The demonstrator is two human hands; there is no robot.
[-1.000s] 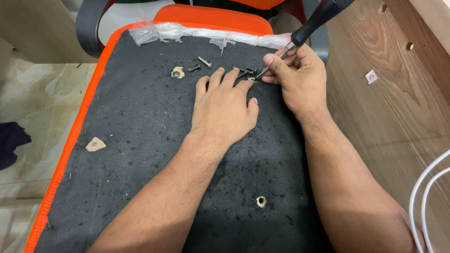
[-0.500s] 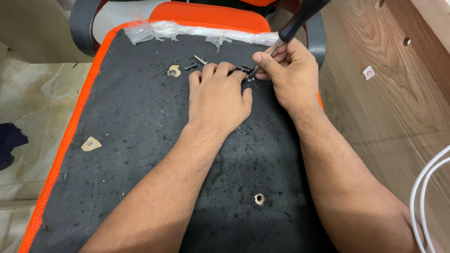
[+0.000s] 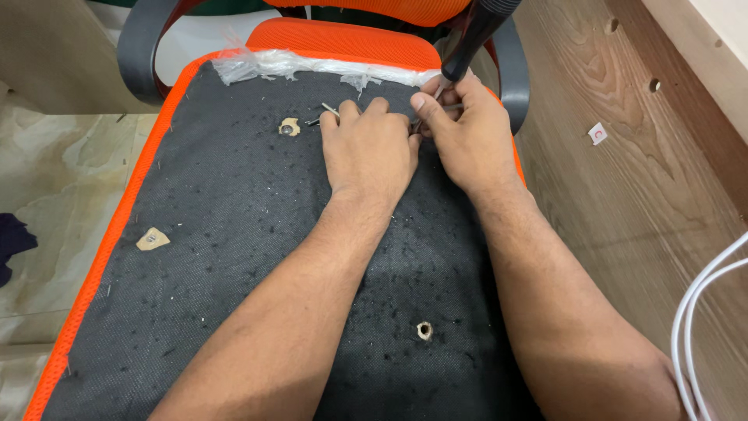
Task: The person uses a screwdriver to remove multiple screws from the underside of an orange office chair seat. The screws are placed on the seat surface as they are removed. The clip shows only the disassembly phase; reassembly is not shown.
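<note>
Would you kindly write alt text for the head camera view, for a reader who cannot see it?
Seen from above, the left hand lies flat on a black, orange-edged seat base, beside the right hand, which grips a black-handled screwdriver. Loose screws lie near the fingers; bolt holes dot the fabric, and wooden flooring lies to the right.

light: bright, even | shadows: soft | focus: sharp | glare: none

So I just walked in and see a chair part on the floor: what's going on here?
A person is bent over the dark underside of a seat cushion with orange edging. The right hand holds a black-handled screwdriver near the far edge, while the left hand rests flat beside it. Loose screws lie by the fingers; several mounting holes show.
</note>
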